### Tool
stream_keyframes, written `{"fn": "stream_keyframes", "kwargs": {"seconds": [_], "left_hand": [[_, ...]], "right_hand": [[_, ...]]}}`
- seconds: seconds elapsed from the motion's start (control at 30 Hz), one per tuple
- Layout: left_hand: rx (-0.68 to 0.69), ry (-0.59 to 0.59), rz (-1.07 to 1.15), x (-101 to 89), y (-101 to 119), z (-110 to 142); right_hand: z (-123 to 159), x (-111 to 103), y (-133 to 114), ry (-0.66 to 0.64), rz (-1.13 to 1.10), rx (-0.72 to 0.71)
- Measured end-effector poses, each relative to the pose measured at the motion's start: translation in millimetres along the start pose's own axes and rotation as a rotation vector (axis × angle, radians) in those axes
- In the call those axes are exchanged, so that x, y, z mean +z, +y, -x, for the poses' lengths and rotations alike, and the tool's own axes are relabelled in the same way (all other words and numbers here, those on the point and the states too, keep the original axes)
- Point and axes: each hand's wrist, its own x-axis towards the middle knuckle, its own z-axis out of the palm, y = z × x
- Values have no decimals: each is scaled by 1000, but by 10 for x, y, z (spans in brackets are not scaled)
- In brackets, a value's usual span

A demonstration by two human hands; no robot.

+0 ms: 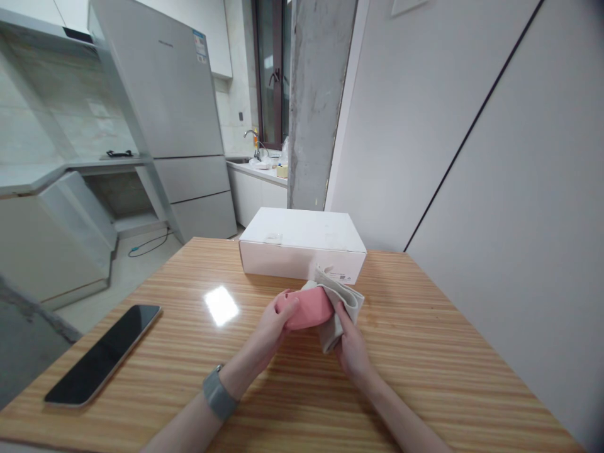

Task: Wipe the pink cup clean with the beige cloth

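My left hand (276, 324) grips the left end of a pink oval case (309, 308) held just above the wooden table (189, 352). My right hand (352, 346) pinches a folded beige cloth (340, 301) that is pressed against the right end of the pink case. Both hands are closed round what they hold. A grey band sits on my left wrist (219, 393). A white rectangular box (302, 242) lies shut on the table right behind the hands.
A dark phone (104, 352) lies face up near the table's left edge. White wall panels (472, 157) run along the right side of the table. Beyond stand a concrete pillar (318, 100), a grey fridge (174, 113) and a kitchen counter with a sink (257, 167).
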Motion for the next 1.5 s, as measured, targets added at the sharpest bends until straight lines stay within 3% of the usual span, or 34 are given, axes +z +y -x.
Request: {"fn": "stream_keyframes", "kwargs": {"seconds": [0.17, 0.4, 0.57, 0.83, 1.1, 1.33, 1.5], "left_hand": [[-147, -53, 48, -21, 58, -34], [5, -48, -43, -2, -29, -7], [74, -175, -41, 10, -73, 15], [127, 21, -210, -45, -94, 3], [102, 81, -247, 36, -41, 57], [1, -105, -86, -15, -63, 30], [31, -73, -238, 11, -21, 78]], "right_hand": [[10, 185, -245, 47, -157, 106], [37, 248, -348, -65, -240, 194], [72, 283, -360, -144, -200, 209], [29, 224, -250, -118, -68, 99], [-6, -18, -71, -37, 112, -90], [-7, 169, -288, -28, -89, 83], [49, 237, -380, -86, -154, 195]]}}
